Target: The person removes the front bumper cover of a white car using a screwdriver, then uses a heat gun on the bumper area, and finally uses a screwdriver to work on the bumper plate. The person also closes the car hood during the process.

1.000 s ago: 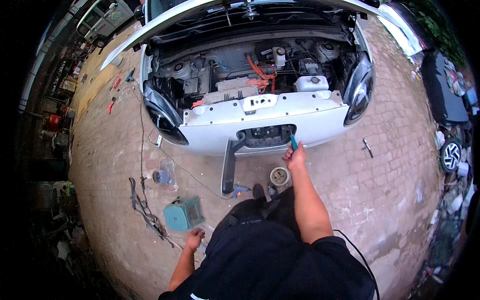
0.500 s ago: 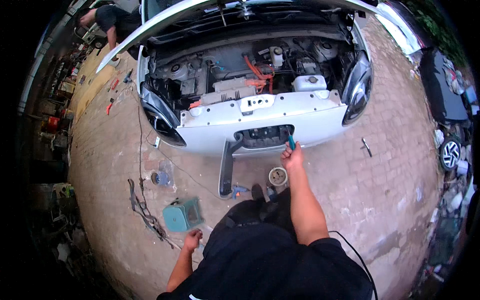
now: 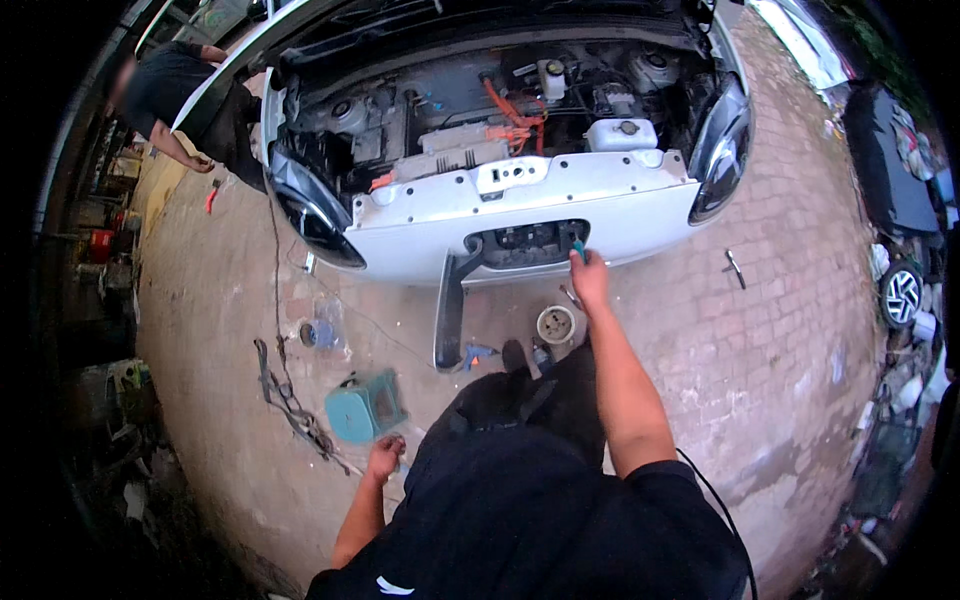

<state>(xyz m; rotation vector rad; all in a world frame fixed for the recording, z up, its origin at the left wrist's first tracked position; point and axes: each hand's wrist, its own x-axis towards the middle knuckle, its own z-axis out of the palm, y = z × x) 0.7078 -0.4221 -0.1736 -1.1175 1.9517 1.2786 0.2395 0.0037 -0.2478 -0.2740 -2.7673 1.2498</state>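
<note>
My right hand (image 3: 591, 277) grips a teal-handled screwdriver (image 3: 579, 246), its tip at the right end of the dark recess (image 3: 520, 246) in the white car's front panel (image 3: 390, 238). A flap (image 3: 453, 312) hangs down on a curved arm from the recess's left side. Low beside my body, my left hand (image 3: 385, 457) has its fingers curled; what they hold, if anything, is too small to make out. It is nearest to a teal stool (image 3: 360, 410).
Below the recess are a round tub (image 3: 556, 324) and a blue glue gun (image 3: 478, 355). Straps (image 3: 285, 400) and a roll of blue material (image 3: 318, 333) lie left. A tool (image 3: 735, 268) lies right. Another person (image 3: 185, 105) bends at far left. The raised hood overhangs the engine bay.
My right hand has moved up and closer to the recess with the screwdriver. The other person at far left has shifted nearer. My left hand stays low by the stool.
</note>
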